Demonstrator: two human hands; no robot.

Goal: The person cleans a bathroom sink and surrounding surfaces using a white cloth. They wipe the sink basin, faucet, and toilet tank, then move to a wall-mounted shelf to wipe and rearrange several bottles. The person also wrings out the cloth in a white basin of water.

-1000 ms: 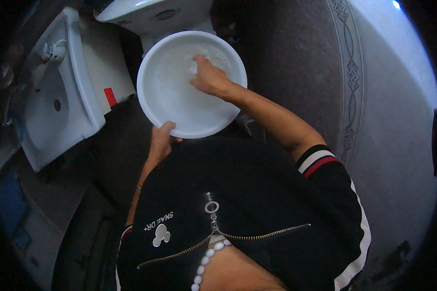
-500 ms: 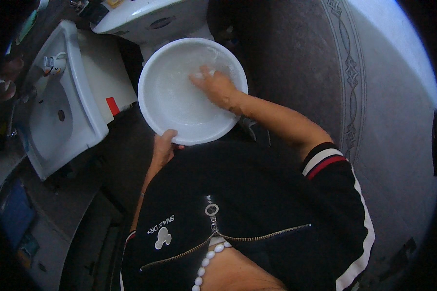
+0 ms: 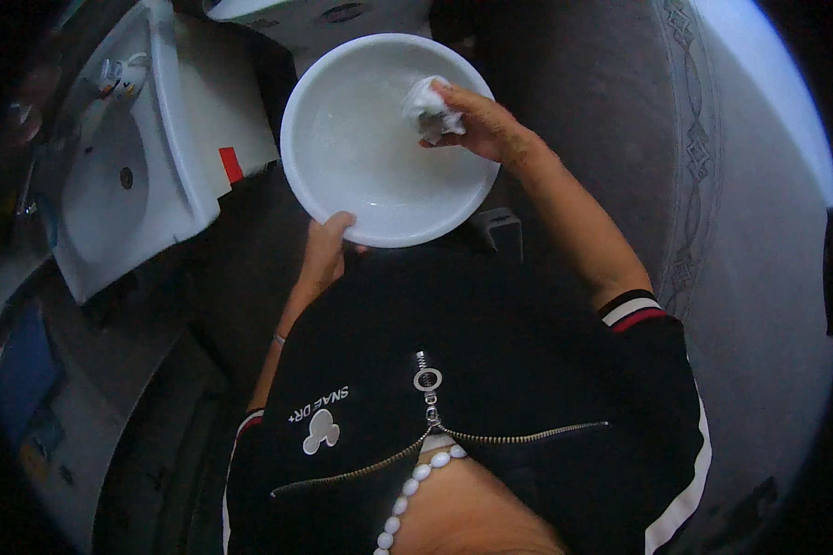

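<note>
A round white basin (image 3: 342, 176) is held out in front of me, its inner wall wet and a little cloudy water apparent at the bottom. My left hand (image 3: 331, 242) grips its near left rim, thumb over the edge and fingers beneath. Over the right part of the basin my right hand (image 3: 477, 120) is closed round a crumpled white cloth (image 3: 428, 109). The cloth looks wet and bunched up; the palm hides part of it.
A white washbasin (image 3: 171, 120) with a tap (image 3: 111, 76) and a white cup (image 3: 132, 81) stands on the left. Behind the basin is a white toilet tank (image 3: 342, 23). A tiled wall (image 3: 611, 139) rises on the right. A grey plastic piece (image 3: 502, 231) shows below the basin.
My right hand, earlier low in the basin with fingers spread, has risen rightward and now shows the white cloth in its grip. My left hand still holds the rim.
</note>
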